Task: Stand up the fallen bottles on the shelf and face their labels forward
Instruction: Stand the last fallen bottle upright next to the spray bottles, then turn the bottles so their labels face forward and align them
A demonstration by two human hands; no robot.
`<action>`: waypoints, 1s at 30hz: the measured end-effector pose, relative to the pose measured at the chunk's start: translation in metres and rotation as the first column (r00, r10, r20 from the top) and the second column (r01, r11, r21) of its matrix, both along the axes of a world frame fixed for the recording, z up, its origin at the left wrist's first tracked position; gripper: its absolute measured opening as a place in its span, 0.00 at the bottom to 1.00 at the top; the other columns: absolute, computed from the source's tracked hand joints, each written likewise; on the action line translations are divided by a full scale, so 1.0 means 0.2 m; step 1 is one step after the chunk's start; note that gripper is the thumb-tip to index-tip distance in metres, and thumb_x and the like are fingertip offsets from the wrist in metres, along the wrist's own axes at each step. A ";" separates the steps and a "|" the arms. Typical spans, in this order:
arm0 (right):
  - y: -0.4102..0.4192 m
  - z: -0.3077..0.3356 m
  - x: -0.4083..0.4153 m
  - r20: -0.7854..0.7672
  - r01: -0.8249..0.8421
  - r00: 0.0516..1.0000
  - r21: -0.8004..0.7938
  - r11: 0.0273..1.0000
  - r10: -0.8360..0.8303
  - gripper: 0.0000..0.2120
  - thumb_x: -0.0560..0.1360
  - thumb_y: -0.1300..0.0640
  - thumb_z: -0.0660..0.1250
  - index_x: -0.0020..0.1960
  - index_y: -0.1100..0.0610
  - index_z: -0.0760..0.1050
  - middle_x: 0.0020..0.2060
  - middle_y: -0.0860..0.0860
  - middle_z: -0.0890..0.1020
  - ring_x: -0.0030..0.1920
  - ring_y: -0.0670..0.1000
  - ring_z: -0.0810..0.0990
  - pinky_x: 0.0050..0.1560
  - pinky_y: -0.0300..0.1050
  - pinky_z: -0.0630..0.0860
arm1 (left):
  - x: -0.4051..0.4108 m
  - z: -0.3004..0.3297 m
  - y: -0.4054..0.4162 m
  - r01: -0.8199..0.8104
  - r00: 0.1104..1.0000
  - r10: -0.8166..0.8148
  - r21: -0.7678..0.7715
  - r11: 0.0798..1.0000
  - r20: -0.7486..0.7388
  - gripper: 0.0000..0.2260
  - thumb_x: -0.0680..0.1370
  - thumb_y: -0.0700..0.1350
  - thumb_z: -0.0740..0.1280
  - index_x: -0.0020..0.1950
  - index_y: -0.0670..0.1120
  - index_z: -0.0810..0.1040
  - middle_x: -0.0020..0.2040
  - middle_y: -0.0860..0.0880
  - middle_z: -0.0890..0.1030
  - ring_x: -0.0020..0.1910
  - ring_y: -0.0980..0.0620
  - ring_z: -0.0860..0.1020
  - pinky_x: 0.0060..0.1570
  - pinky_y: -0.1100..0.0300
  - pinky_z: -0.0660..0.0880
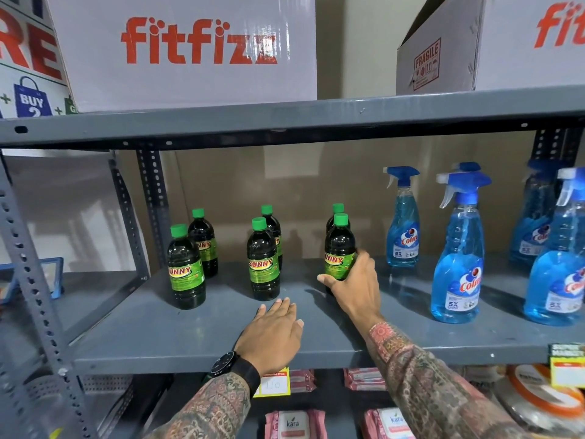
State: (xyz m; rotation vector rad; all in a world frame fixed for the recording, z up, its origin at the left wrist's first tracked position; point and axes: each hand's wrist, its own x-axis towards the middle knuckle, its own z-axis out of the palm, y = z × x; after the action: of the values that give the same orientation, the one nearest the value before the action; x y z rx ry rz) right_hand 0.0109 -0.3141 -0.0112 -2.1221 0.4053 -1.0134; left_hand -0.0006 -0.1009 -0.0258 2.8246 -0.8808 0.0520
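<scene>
Several dark bottles with green caps and green SUNNY labels stand upright in three pairs on the grey shelf (152,331). The left front bottle (185,270) and the middle front bottle (262,264) show their labels forward. My right hand (354,283) is wrapped around the lower part of the right front bottle (339,248), which stands upright with its label facing forward and slightly left. My left hand (273,331) rests flat on the shelf in front of the middle pair, fingers apart, holding nothing. Behind each front bottle stands another one, partly hidden.
Blue Colin spray bottles (459,258) stand on the right half of the same shelf. White fitfizz boxes (190,49) sit on the shelf above. Pink Kara packs (294,423) lie on the shelf below. A perforated grey upright (31,280) rises at the left.
</scene>
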 end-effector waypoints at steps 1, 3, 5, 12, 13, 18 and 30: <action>0.00 0.00 0.00 -0.008 0.011 1.000 0.004 1.000 -0.011 0.38 0.65 0.43 0.83 0.63 0.56 0.66 0.57 0.55 0.76 0.55 0.58 0.78 0.55 0.54 0.77 | 0.00 0.00 0.00 -0.001 1.000 0.001 0.001 1.000 0.002 0.28 0.88 0.54 0.45 0.87 0.45 0.51 0.88 0.47 0.50 0.87 0.51 0.48 0.85 0.51 0.41; 0.00 -0.01 0.01 -0.024 -0.004 1.000 0.009 1.000 0.005 0.34 0.67 0.45 0.82 0.62 0.55 0.66 0.56 0.54 0.78 0.55 0.59 0.80 0.51 0.51 0.75 | 0.00 0.00 0.00 -0.004 1.000 0.004 -0.001 1.000 0.003 0.28 0.88 0.54 0.45 0.87 0.45 0.51 0.88 0.48 0.50 0.87 0.51 0.48 0.85 0.52 0.41; -0.02 -0.01 0.02 -0.036 -0.042 0.998 0.016 0.999 0.042 0.29 0.70 0.50 0.80 0.62 0.54 0.66 0.56 0.54 0.79 0.55 0.58 0.81 0.49 0.48 0.72 | 0.01 0.00 0.00 -0.004 1.000 0.004 -0.007 1.000 -0.002 0.28 0.88 0.54 0.45 0.87 0.45 0.51 0.88 0.48 0.50 0.87 0.52 0.48 0.84 0.52 0.41; -0.02 -0.02 0.01 -0.052 -0.110 0.992 0.056 0.992 0.113 0.24 0.72 0.57 0.75 0.64 0.54 0.69 0.56 0.53 0.80 0.53 0.55 0.80 0.50 0.48 0.73 | 0.00 -0.01 0.00 -0.013 1.000 0.013 -0.002 1.000 -0.002 0.28 0.88 0.55 0.45 0.87 0.45 0.51 0.88 0.48 0.50 0.87 0.52 0.48 0.85 0.52 0.43; -0.02 -0.02 0.01 -0.055 -0.118 0.991 0.062 0.991 0.121 0.24 0.72 0.57 0.75 0.64 0.53 0.69 0.56 0.53 0.79 0.53 0.55 0.80 0.49 0.48 0.72 | 0.00 -0.01 0.00 -0.013 1.000 0.013 0.000 1.000 0.000 0.28 0.88 0.55 0.45 0.87 0.45 0.52 0.88 0.48 0.51 0.87 0.52 0.48 0.85 0.52 0.43; 0.00 0.01 -0.05 -0.058 -0.072 0.995 0.185 0.980 0.084 0.39 0.68 0.54 0.78 0.75 0.57 0.65 0.63 0.58 0.75 0.64 0.59 0.77 0.58 0.49 0.72 | 0.02 0.00 0.00 -0.015 0.999 0.012 -0.085 0.996 -0.036 0.28 0.88 0.55 0.48 0.87 0.46 0.55 0.88 0.49 0.54 0.87 0.52 0.50 0.85 0.51 0.44; 0.77 -0.02 -0.05 -0.130 -0.544 0.818 0.144 0.827 0.560 0.17 0.71 0.60 0.79 0.53 0.46 0.78 0.44 0.46 0.80 0.42 0.44 0.79 0.47 0.38 0.76 | 0.22 0.10 0.86 -0.355 0.887 0.450 -0.780 0.515 -0.106 0.05 0.79 0.47 0.71 0.53 0.53 0.86 0.48 0.52 0.88 0.50 0.46 0.86 0.48 0.55 0.78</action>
State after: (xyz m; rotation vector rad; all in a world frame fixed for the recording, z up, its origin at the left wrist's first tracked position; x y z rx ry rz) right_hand 0.0013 -0.1598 -0.0149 -2.0547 -0.0937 -0.4651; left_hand 0.0436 0.0705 -0.0054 2.0912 -0.0846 0.5318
